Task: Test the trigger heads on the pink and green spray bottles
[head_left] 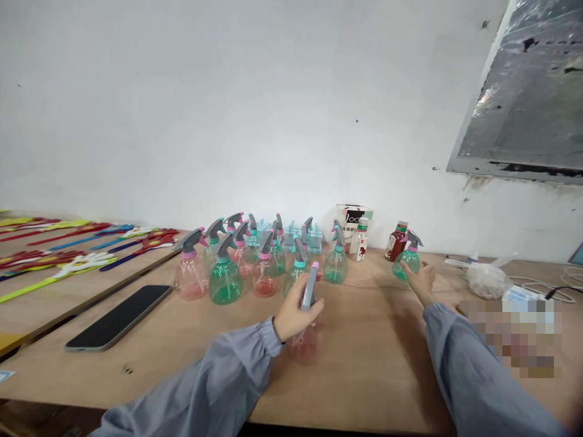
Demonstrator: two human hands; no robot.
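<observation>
Left hand: in the head view, the left hand (295, 312) is curled round the neck of a clear pink, round-bellied plastic spray bottle with a grey trigger head (304, 349), thumb and fingers closed on it; whether the base touches the wood is too blurred to tell.
Right hand: the right hand (421, 284) reaches to a clear green, round plastic spray bottle with a pink collar (405, 265), thumb against its side (how firmly the fingers close, I cannot tell).
Crowded bottles: a clear green spray bottle with a turquoise collar (299, 261) stands just beyond the left hand; a swing that way could knock it over.
Glass neighbour: a dark red bottle with a green cap (394, 247) stands just behind the right hand's bottle; a one-sided push could tip one against the other.
Trigger: a squeeze too high on the left might work the lever (and spray, if any liquid is inside).
Brown wooden table (355, 382): its near edge lies close below the pink bottle, so a loosened grip risks a fall.
</observation>
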